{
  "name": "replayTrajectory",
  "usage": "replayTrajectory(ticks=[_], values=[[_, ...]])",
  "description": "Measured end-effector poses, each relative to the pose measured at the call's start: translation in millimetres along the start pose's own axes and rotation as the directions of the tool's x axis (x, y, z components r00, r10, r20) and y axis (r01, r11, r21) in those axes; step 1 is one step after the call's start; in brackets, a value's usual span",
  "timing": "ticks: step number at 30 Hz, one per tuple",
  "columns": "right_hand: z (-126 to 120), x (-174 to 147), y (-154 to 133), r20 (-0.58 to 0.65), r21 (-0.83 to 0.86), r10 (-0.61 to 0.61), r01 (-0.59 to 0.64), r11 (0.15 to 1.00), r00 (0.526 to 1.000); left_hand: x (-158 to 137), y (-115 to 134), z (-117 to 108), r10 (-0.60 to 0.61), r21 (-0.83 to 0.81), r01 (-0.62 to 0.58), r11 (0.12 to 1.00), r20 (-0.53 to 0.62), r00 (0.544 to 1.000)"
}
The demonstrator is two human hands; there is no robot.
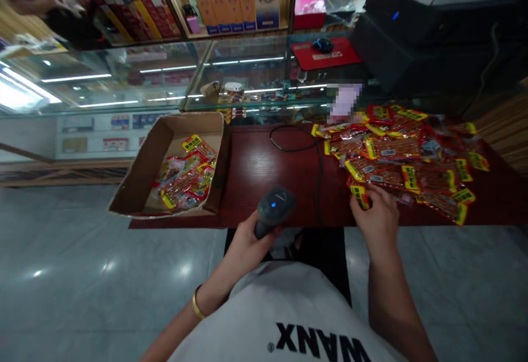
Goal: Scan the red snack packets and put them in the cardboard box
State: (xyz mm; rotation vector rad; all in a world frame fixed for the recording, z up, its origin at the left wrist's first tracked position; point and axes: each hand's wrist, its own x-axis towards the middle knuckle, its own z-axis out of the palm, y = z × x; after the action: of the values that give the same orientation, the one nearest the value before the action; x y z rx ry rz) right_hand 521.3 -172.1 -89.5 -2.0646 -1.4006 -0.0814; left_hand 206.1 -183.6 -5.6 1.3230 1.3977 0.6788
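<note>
Left hand (pixel 252 241) clamps a scanner (pixel 275 207); right hand (pixel 380 214) pinches a packet (pixel 359 196) at the near edge of a pile (pixel 394 146), probably best lifted singly, by its end

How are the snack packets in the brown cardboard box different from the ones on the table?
The red and yellow plastic packets in the brown cardboard box make a small heap; the red and yellow packets on the dark red table make a bigger one. The right hand touches a table packet; no hand touches the boxed ones. Both have yellow labels.
</note>
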Motion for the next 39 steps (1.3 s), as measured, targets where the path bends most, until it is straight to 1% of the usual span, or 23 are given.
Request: replayTrajectory(ticks=[1, 5, 6, 8, 9, 11, 13, 15, 17, 20, 22, 24, 26, 28, 29, 30, 32, 33, 34, 35, 36, 37, 39], values=[[-3, 0, -4, 0.002, 0.038, 0.015, -0.015, 0.999, 1.000, -2, 0, -1, 0.001, 0.000, -0.001, 1.000, -0.009, 1.000], [-26, 1, -29, -0.013, 0.138, 0.177, -0.173, 0.975, 0.984, -9, -1, -6, 0.008, 0.002, -0.008, 1.000, -0.047, 0.999], [-31, 2, -37, -0.029, 0.195, 0.187, -0.178, 0.965, 0.982, -11, 0, -6, 0.016, 0.005, -0.015, 1.000, -0.051, 0.999], [-37, 4, -52, -0.044, 0.366, 0.157, -0.130, 0.922, 0.987, -14, 1, -6, 0.038, 0.011, -0.038, 0.999, -0.056, 0.998], [-38, 6, -58, -0.030, 0.471, 0.140, -0.109, 0.875, 0.990, -17, 2, -6, 0.051, 0.014, -0.050, 0.999, -0.057, 0.997], [-32, 11, -70, 0.057, 0.680, 0.135, -0.138, 0.721, 0.989, -22, 2, -5, 0.073, 0.017, -0.072, 0.997, -0.054, 0.996], [-20, 17, -78, 0.206, 0.820, 0.151, -0.255, 0.512, 0.967, -28, 1, -4, 0.088, 0.017, -0.087, 0.996, -0.050, 0.995], [-5, 22, -85, 0.343, 0.860, 0.156, -0.377, 0.343, 0.926, -34, -2, -3, 0.094, 0.012, -0.093, 0.996, -0.048, 0.994], [11, 28, -89, 0.427, 0.850, 0.157, -0.455, 0.265, 0.890, -41, -4, -3, 0.089, 0.007, -0.088, 0.996, -0.049, 0.995], [28, 36, -94, 0.493, 0.827, 0.141, -0.512, 0.232, 0.859, -50, -8, -5, 0.066, 0.017, -0.066, 0.998, -0.050, 0.997], [35, 40, -96, 0.514, 0.822, 0.087, -0.519, 0.232, 0.853, -55, -9, -7, 0.052, 0.027, -0.050, 0.998, -0.056, 0.997], [37, 41, -99, 0.485, 0.843, 0.010, -0.471, 0.261, 0.874, -58, -10, -9, 0.043, 0.032, -0.040, 0.999, -0.070, 0.997], [36, 37, -102, 0.409, 0.859, -0.064, -0.360, 0.363, 0.910, -59, -10, -12, 0.040, 0.035, -0.037, 0.999, -0.089, 0.995], [36, 29, -103, 0.337, 0.833, -0.188, -0.200, 0.516, 0.922, -57, -11, -13, 0.037, 0.033, -0.034, 0.999, -0.104, 0.994], [37, 24, -102, 0.324, 0.803, -0.282, -0.105, 0.587, 0.903, -56, -10, -14, 0.033, 0.029, -0.030, 0.999, -0.109, 0.994], [38, 19, -101, 0.329, 0.767, -0.386, -0.006, 0.641, 0.862, -55, -10, -14, 0.028, 0.024, -0.025, 0.999, -0.110, 0.994], [41, 11, -97, 0.378, 0.690, -0.547, 0.166, 0.704, 0.747, -52, -8, -15, 0.016, 0.019, -0.014, 1.000, -0.117, 0.993], [42, 9, -94, 0.409, 0.650, -0.584, 0.226, 0.726, 0.701, -51, -7, -16, 0.011, 0.020, -0.009, 1.000, -0.122, 0.992], [44, 8, -91, 0.436, 0.614, -0.600, 0.266, 0.743, 0.671, -49, -7, -17, 0.008, 0.025, -0.005, 1.000, -0.126, 0.992], [45, 9, -89, 0.452, 0.589, -0.603, 0.288, 0.755, 0.657, -48, -6, -17, 0.006, 0.032, -0.002, 0.999, -0.130, 0.992], [45, 11, -87, 0.452, 0.575, -0.594, 0.292, 0.764, 0.665, -47, -5, -18, 0.005, 0.040, 0.000, 0.999, -0.131, 0.991], [45, 13, -86, 0.440, 0.563, -0.571, 0.282, 0.777, 0.693, -47, -5, -18, 0.005, 0.047, 0.001, 0.999, -0.133, 0.991], [43, 18, -89, 0.404, 0.502, -0.461, 0.230, 0.834, 0.790, -45, -5, -19, 0.004, 0.051, 0.003, 0.999, -0.135, 0.991]])
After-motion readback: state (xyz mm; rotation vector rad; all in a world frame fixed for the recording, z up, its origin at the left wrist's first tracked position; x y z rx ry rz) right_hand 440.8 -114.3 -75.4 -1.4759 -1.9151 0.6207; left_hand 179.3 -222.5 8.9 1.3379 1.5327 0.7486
